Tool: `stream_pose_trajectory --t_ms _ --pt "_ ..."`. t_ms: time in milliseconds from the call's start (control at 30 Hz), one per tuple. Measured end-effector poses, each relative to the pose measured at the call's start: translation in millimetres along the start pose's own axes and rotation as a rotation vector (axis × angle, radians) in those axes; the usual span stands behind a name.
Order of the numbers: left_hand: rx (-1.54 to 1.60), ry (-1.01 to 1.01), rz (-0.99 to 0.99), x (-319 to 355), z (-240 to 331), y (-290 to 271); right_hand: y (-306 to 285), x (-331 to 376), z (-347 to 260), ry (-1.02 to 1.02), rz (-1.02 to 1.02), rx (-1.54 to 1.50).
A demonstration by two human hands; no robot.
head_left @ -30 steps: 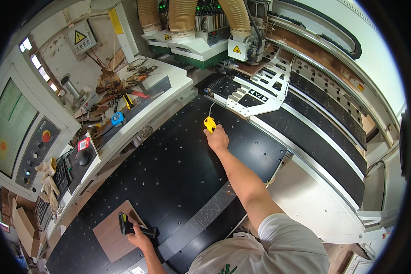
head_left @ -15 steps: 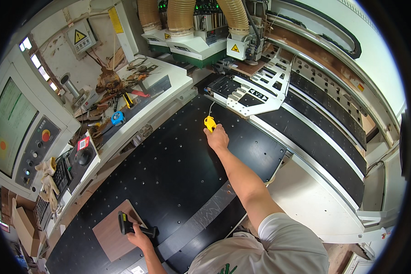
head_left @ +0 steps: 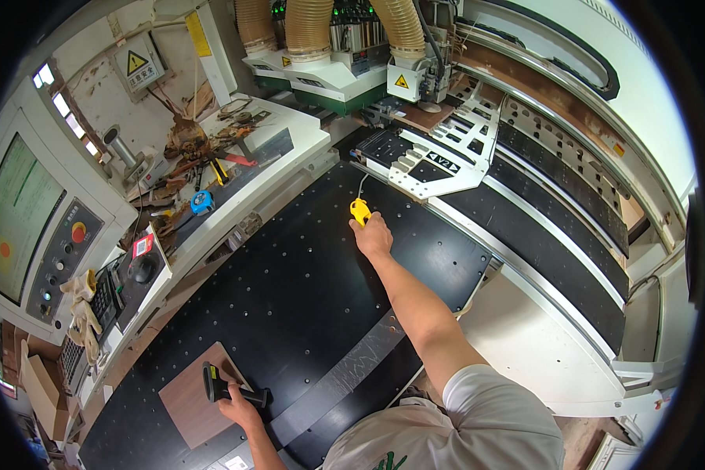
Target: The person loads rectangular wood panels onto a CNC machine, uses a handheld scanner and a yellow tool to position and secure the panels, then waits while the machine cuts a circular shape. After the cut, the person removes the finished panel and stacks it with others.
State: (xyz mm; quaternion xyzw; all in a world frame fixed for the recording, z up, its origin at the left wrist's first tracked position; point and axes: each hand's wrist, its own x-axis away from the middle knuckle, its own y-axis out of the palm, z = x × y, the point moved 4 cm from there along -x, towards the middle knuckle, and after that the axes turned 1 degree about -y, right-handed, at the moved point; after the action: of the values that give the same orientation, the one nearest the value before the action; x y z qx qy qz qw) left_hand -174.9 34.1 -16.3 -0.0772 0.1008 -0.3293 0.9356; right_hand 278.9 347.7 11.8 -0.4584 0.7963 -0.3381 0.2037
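Right hand [head_left: 374, 236] gripping yellow tool [head_left: 359, 211] pointing away, left hand [head_left: 237, 406] holding black scanner [head_left: 215, 385]

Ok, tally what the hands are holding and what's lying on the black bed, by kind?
Yellow hand tool, in right hand: 1
Black handheld scanner, in left hand: 1
Brown wooden panel on the black bed: 1
Total: 3

Woodworking shop, industrial. Large CNC router: wide black perforated machine bed [head_left: 305, 290], green-and-white cutting head [head_left: 329, 78] fed by ribbed dust-extraction hoses [head_left: 309, 27]. Control console [head_left: 47, 235] at left with screen, red stop button, keypad. Side shelf [head_left: 219, 172] cluttered with hand tools and wood scraps. Yellow warning triangles on housings. Brown wooden panel [head_left: 192, 403] lying on bed.
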Motion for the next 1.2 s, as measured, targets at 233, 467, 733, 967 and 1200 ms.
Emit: stream_pose_trajectory --t_ms 233,467,733,967,1200 --pt "0.003 0.013 -0.008 0.4 2.7 0.4 0.1 0.4 0.8 0.0 0.006 0.0" --pt "0.003 0.006 -0.003 -0.5 -0.8 -0.2 2.4 -0.8 2.2 -0.004 0.017 -0.011" --pt "0.017 0.011 -0.015 0.8 5.6 1.5 2.9 -1.9 2.4 -0.001 0.005 0.013" --pt "-0.001 -0.029 -0.03 4.0 15.1 1.6 0.3 0.3 0.1 -0.003 0.007 -0.001" --pt "-0.013 -0.001 -0.017 2.2 11.2 1.9 0.2 0.2 -0.2 -0.006 0.015 -0.001"
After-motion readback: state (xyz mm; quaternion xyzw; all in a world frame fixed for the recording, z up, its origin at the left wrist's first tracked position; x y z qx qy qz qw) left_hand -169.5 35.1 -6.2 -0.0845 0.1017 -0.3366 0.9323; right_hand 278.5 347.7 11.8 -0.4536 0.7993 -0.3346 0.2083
